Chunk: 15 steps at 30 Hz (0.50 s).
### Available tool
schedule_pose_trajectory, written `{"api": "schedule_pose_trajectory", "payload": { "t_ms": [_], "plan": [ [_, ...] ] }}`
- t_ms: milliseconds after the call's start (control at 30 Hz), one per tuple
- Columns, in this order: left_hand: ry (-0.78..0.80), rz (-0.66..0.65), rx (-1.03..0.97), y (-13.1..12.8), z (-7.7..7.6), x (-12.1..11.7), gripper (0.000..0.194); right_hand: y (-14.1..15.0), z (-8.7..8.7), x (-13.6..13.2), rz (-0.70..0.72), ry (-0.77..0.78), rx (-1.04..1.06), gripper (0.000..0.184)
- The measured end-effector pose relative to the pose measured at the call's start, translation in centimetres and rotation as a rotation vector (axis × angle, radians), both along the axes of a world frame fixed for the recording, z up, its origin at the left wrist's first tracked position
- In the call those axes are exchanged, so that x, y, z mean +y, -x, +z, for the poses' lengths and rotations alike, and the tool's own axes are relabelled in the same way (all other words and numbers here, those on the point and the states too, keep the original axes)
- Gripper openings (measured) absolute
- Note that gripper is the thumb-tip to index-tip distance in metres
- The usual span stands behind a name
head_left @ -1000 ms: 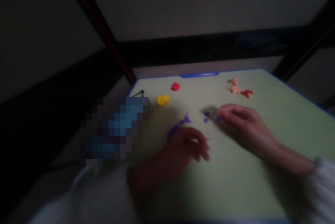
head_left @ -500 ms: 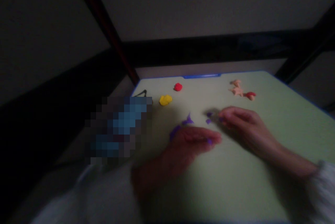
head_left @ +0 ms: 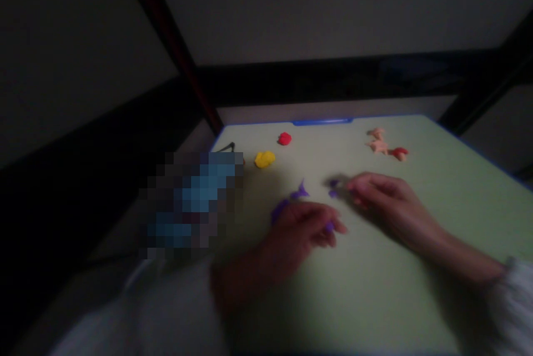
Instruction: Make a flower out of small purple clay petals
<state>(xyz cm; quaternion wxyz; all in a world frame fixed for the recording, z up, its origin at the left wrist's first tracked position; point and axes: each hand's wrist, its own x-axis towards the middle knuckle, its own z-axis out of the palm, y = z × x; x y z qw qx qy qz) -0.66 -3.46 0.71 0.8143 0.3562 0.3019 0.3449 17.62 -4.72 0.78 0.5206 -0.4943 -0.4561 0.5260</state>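
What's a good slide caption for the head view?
Left hand holding a purple bit, right hand near small purple pieces on a green table.

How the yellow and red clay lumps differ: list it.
The yellow clay lump is wider than the red clay lump. The yellow clay lump looks elongated; the red clay lump, rounder. The yellow clay lump lies nearer the camera than the red clay lump. Both rest on the board.

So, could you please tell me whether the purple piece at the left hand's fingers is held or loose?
Held, it seems: the purple piece shows in the left hand, between its fingers and partly covered.
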Motion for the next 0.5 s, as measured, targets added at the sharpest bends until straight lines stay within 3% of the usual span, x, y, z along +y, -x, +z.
{"api": "schedule_pose_trajectory", "payload": {
  "t_ms": [133, 233, 500],
  "plan": [
    [-0.051, -0.049, -0.058, -0.02, 0.06, 0.13, 0.015, 0.01, 0.07, -0.01, 0.015, -0.01, -0.012, 0.018],
    [-0.072, -0.086, -0.056, 0.09, -0.24, 0.14, 0.019, 0.02, 0.02, 0.08, 0.022, -0.002, -0.02, 0.019],
    [-0.073, -0.024, -0.042, -0.07, -0.78, 0.03, 0.033, 0.09, 0.13, 0.03, 0.049, 0.006, -0.042, 0.018]
  ]
}}
